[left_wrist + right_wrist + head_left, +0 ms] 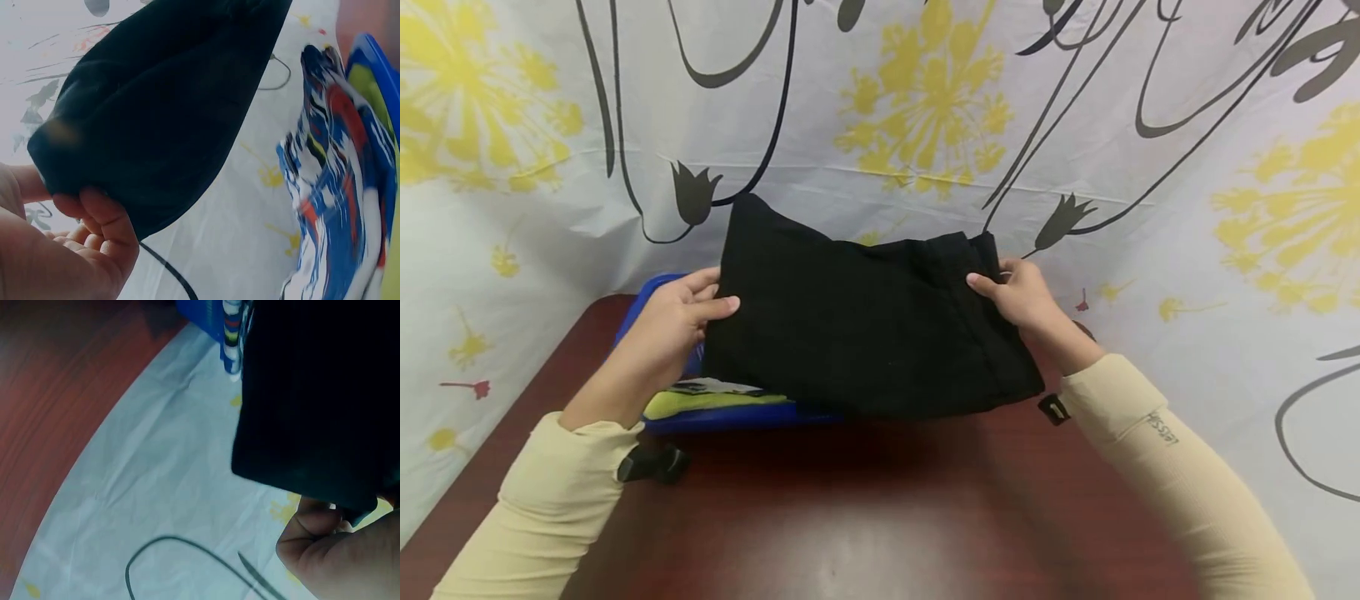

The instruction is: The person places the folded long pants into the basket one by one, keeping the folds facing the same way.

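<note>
A folded black garment (865, 321) hangs in the air over the far end of a dark red table (850, 517). My left hand (688, 312) grips its left edge, thumb on top. My right hand (1011, 292) pinches its right top corner. In the left wrist view the black garment (162, 106) fills the upper left, with my fingers (100, 215) curled under its corner. From the right wrist camera the black garment (319, 394) fills the upper right, held above my thumb (309, 540).
A blue basket (715, 412) with colourful clothes (337, 187) sits under the garment at the table's far left. A white sheet (925, 108) printed with yellow flowers and black vines hangs behind and to both sides.
</note>
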Demonstrator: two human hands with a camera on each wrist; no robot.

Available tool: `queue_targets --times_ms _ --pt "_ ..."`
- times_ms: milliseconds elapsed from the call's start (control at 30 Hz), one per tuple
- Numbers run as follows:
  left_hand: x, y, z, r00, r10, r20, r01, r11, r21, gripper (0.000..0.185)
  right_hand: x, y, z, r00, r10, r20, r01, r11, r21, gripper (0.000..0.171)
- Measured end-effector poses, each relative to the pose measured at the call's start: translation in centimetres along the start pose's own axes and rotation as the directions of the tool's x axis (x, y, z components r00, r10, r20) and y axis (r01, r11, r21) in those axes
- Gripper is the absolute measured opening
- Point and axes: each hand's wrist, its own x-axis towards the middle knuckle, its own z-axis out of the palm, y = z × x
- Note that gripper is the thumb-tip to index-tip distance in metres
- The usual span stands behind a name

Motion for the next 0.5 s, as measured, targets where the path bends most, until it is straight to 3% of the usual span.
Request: queue_targets --times_ms 100,267,500 --pt "0.2 -0.3 -1.1 1.0 0.004 -0.008 -0.005 0.994 -0.105 0.069 0.7 -0.5 1.1 0.999 0.032 0.032 -0.034 0.996 0.078 0.053" --pt "0.7 -1.1 -3.3 1.0 -0.011 0.013 0.014 0.961 -0.275 0.073 2.0 -1.5 2.6 0.993 0.091 0.072 -0.103 0.977 0.188 0.048" --pt "1.1 -2.1 -5.3 0.999 -0.033 -0.008 0.028 0.933 -0.36 0.075 3.2 -2.7 4.3 0.992 0.095 0.088 -0.111 0.973 0.201 0.043"
